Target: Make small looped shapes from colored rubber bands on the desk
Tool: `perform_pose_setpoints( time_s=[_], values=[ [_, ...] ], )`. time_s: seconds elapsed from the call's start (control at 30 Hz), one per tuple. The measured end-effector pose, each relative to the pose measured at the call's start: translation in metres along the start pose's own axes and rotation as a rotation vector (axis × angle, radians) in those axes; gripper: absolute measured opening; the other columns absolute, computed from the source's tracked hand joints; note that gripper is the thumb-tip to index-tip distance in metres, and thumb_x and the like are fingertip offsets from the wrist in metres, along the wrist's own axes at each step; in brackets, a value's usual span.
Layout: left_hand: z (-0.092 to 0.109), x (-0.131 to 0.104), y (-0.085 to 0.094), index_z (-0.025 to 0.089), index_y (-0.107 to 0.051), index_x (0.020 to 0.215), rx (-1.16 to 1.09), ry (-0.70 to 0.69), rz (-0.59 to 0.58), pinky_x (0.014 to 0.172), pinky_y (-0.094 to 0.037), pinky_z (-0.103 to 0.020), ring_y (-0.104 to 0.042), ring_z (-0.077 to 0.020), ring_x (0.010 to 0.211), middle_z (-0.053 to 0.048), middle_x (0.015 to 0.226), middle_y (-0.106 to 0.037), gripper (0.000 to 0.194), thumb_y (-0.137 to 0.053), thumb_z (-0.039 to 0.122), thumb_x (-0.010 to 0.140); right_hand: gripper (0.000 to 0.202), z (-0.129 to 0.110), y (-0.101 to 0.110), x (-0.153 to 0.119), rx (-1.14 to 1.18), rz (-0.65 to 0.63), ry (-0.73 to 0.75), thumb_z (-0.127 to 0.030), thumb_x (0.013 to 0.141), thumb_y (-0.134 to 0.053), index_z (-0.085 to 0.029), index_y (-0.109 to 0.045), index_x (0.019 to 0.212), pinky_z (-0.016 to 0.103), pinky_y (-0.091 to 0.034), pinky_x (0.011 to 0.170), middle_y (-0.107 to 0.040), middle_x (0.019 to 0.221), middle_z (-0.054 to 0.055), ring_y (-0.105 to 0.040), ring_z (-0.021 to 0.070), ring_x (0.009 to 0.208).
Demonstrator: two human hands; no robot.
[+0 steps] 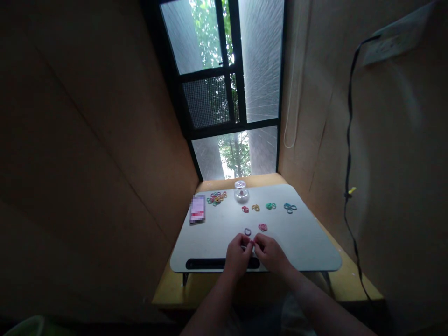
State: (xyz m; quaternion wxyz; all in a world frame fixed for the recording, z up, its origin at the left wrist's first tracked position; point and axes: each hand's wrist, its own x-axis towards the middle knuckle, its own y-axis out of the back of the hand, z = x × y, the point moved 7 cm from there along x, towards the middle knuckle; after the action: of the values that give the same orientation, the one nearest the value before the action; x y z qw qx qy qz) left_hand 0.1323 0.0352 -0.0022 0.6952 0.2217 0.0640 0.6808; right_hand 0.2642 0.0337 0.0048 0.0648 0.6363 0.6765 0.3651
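On the white table (pixel 210 242), leftmost, mixed coloured rings (pixel 217 199) lie heaped; the left hand's (pixel 239 254) fingers curl in, tips pinching a small pink piece (pixel 253 241) at the near edge, just short of a purple ring (pixel 248 234); the right hand's (pixel 270 253) fingertips pinch it too; farther right lie green rings (pixel 269 206), then teal rings (pixel 289 206); the step in hand looks like two-handed fingertip work on that piece; the next move calls for a steady, light grip.

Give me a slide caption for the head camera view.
Left hand and right hand close together over a white table, clusters of coloured rings beyond.
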Motion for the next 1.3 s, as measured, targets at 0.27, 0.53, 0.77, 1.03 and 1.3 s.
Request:
perform_pose_setpoints(
  time_s=[0.27,0.53,0.77,1.03,1.3],
  values=[
    [-0.002,-0.003,-0.002,0.018,-0.055,0.08,0.004,-0.005,-0.013,0.06,-0.037,-0.022,-0.047,-0.0113,0.062,0.004,0.066,-0.052,0.02,-0.058,0.037,0.085,0.011,-0.001,-0.001,-0.003,0.007,-0.008,0.016,-0.017,0.08,-0.048,-0.02,-0.052,0.071,0.024,-0.034,0.059,-0.056,0.065,-0.003,-0.051,0.0136,0.061],
    [-0.002,-0.007,-0.002,0.02,-0.05,0.084,0.049,0.007,-0.012,0.058,-0.033,-0.022,-0.047,-0.0115,0.061,0.005,0.067,-0.05,0.009,-0.051,0.029,0.088,0.014,-0.001,-0.003,-0.005,0.073,-0.045,0.021,-0.014,0.08,-0.045,-0.02,-0.057,0.082,0.025,-0.038,0.063,-0.059,0.071,-0.002,-0.054,0.0145,0.066],
    [0.0,-0.007,-0.002,0.02,-0.046,0.08,0.114,0.022,-0.02,0.059,-0.031,-0.023,-0.044,-0.0114,0.06,0.006,0.065,-0.048,0.008,-0.053,0.021,0.083,0.008,0.003,-0.005,-0.004,0.064,-0.034,0.008,-0.02,0.082,-0.048,-0.02,-0.053,0.076,0.024,-0.036,0.06,-0.057,0.066,-0.002,-0.052,0.0135,0.061],
    [-0.004,-0.006,-0.003,0.02,-0.045,0.078,0.133,0.012,-0.01,0.06,-0.03,-0.023,-0.044,-0.0113,0.062,0.006,0.066,-0.047,0.01,-0.054,0.02,0.083,0.012,0.004,-0.005,-0.005,-0.013,-0.031,-0.015,-0.023,0.084,-0.048,-0.021,-0.048,0.072,0.025,-0.033,0.058,-0.055,0.064,-0.003,-0.051,0.0137,0.06],
    [0.003,-0.011,-0.004,0.02,-0.048,0.081,0.134,-0.051,-0.075,0.059,-0.031,-0.023,-0.045,-0.011,0.061,0.005,0.066,-0.049,0.006,-0.053,0.021,0.085,0.013,0.005,-0.005,-0.005,-0.053,-0.008,-0.019,-0.02,0.082,-0.047,-0.021,-0.044,0.07,0.024,-0.029,0.056,-0.052,0.062,-0.003,-0.049,0.0129,0.059]
  ],
)
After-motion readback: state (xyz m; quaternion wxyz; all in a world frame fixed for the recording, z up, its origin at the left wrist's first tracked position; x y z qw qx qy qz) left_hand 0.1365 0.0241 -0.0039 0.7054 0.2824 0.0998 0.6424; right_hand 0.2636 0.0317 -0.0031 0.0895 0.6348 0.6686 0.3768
